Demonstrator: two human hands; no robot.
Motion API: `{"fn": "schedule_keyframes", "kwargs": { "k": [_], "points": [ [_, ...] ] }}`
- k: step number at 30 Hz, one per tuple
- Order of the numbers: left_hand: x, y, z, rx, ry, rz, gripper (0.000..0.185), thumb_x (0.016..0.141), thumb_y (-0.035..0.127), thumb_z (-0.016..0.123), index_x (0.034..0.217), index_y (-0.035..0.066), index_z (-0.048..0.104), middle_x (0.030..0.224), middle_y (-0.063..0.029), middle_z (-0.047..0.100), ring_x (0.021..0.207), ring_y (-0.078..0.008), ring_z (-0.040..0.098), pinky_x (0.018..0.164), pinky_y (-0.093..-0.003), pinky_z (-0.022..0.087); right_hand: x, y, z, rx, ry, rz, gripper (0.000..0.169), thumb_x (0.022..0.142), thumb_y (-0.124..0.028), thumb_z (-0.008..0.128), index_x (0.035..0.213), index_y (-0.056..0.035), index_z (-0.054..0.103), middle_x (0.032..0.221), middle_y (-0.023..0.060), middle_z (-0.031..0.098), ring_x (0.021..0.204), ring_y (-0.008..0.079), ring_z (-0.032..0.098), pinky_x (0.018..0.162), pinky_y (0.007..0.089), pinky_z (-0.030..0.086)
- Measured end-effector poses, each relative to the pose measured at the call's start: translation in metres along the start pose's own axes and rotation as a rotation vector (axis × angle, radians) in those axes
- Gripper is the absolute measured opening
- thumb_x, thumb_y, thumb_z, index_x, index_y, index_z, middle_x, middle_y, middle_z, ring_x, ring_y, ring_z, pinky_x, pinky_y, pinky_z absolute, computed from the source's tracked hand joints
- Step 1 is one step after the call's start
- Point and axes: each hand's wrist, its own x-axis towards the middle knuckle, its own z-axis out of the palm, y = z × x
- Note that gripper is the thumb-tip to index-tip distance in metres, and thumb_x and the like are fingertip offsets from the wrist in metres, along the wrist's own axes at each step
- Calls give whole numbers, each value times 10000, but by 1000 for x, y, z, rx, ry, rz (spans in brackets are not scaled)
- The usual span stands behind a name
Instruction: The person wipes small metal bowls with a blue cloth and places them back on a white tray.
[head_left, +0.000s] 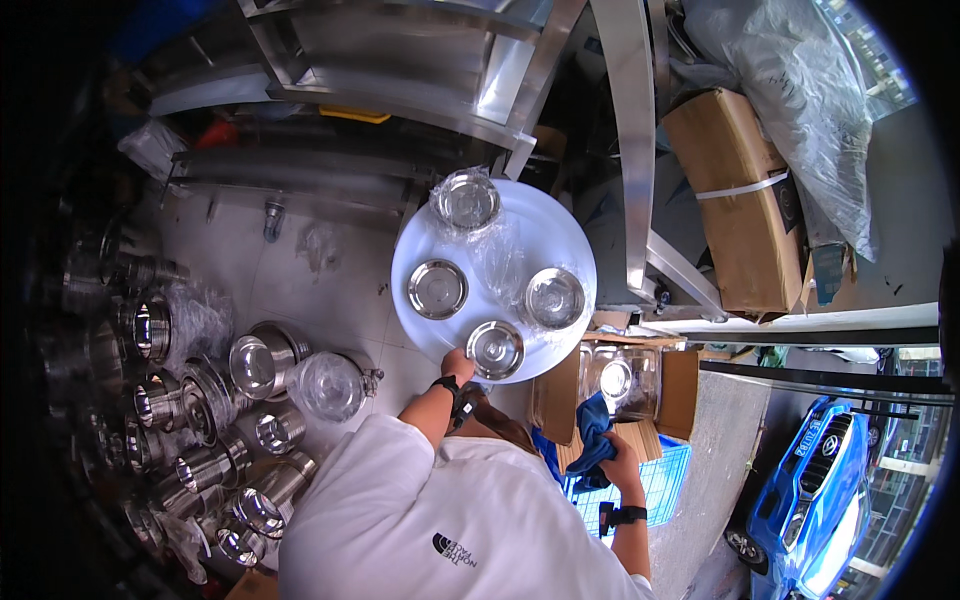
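Note:
Before me stands a round white table with several shallow stainless steel dishes on it. My left hand is at its near edge, fingers closed at the rim of the nearest steel dish. Other dishes sit at the left and the right. The far dish is partly wrapped in clear plastic film, which spreads over the table's middle. My right hand grips a crumpled dark blue cloth, held off to the right beside an open cardboard box.
Steel pots crowd the floor at left, some in plastic. A metal frame rises beyond the table. The open box holds shiny metalware, above a blue plastic crate. A strapped carton and a blue vehicle are right.

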Motion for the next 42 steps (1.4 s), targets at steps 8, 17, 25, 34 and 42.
{"fn": "schedule_keyframes", "kwargs": {
  "k": [8, 17, 25, 34, 42],
  "points": [
    [1, -11, -9, -162, 15, 73, 171, 804, 96, 528, 884, -1, 644, 726, -151, 662, 595, -263, 666, 597, -371, 535, -9, -14, 12, -21, 24, -86, 471, 663, -16, 715, 1121, -42, 607, 970, 129, 661, 920, 228, 646, 842, 302, 484],
    [-66, 10, -71, -357, 8, 191, 190, 836, 133, 521, 923, -3, 620, 698, -103, 650, 545, -203, 623, 539, -332, 499, -32, -100, 26, 128, 18, -168, 527, 654, 30, 656, 1166, -34, 548, 1070, 153, 631, 1039, 251, 604, 916, 329, 450],
    [-141, 52, -155, -347, -61, 640, 318, 966, 273, 437, 1104, 8, 546, 913, -150, 627, 832, -243, 612, 736, -328, 472, -18, -205, 81, 388, -14, -453, 606, 697, 46, 638, 1279, -39, 490, 1179, 124, 599, 1094, 195, 557, 944, 302, 432],
    [-244, 83, -257, -176, 170, 959, 377, 979, 284, 434, 1194, -6, 542, 1092, -220, 622, 1021, -342, 601, 877, -362, 460, -32, -321, 167, 11, 72, -1057, 546, 592, 14, 598, 1133, -54, 577, 1100, 145, 609, 1038, 347, 546, 918, 383, 420],
    [-278, 78, -283, -74, 172, 965, 335, 971, 269, 464, 1168, 18, 565, 993, -172, 651, 929, -242, 623, 816, -325, 466, -43, -322, 164, 34, 251, -900, 497, 587, 55, 569, 1067, -69, 607, 1111, 129, 604, 1047, 318, 543, 921, 386, 413]
  ]
}}
